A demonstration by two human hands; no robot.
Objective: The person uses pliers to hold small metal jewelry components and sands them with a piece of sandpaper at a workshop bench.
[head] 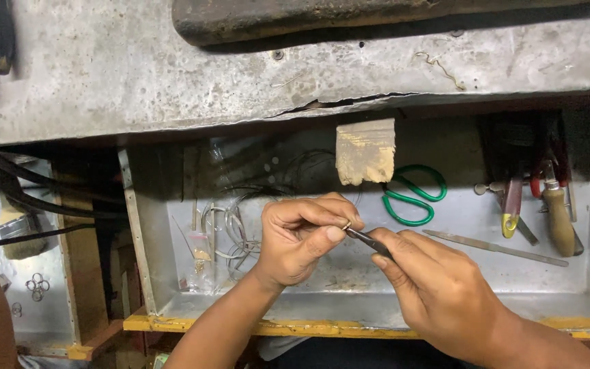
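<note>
Over the metal tray's (377, 311) front edge, a small gold ring (346, 225) is pinched in the left hand (302, 239) and gripped by pliers (369, 241) clamped in the right hand (438, 290), shaping apparently unfinished.

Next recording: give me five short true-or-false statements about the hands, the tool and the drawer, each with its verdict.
1. The left hand pinches a small gold-coloured ring between thumb and fingers. True.
2. The right hand holds a hammer. False: it holds slim dark pliers, their tip at the ring.
3. The green-handled scissors lie in the metal drawer. True.
4. The scissors lie left of both hands. False: they lie beyond the right hand, towards the drawer's back.
5. A flat metal file lies in the drawer to the right of the hands. True.
</note>
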